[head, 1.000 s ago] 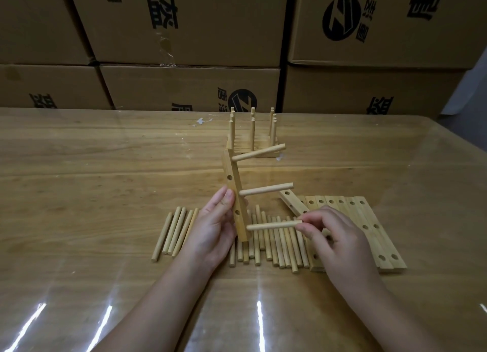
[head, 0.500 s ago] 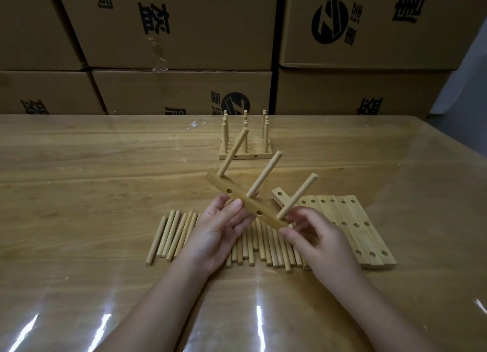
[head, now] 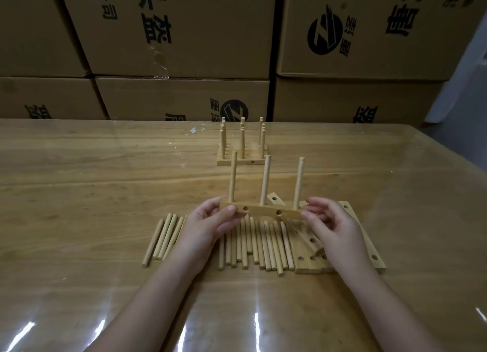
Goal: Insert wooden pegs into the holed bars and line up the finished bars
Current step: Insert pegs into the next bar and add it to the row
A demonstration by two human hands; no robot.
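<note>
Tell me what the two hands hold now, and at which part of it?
Both hold one holed bar with three upright pegs: the left hand pinches its left end, the right hand its right end.

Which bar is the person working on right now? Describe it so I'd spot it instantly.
Start at the wooden table in front of the stacked cardboard boxes. Above the loose pegs lying near its front edge, the left hand and right hand pinch the ends of one bar. Unlike the flat blank bars beside it, it is lifted and carries three upright pegs.
</note>
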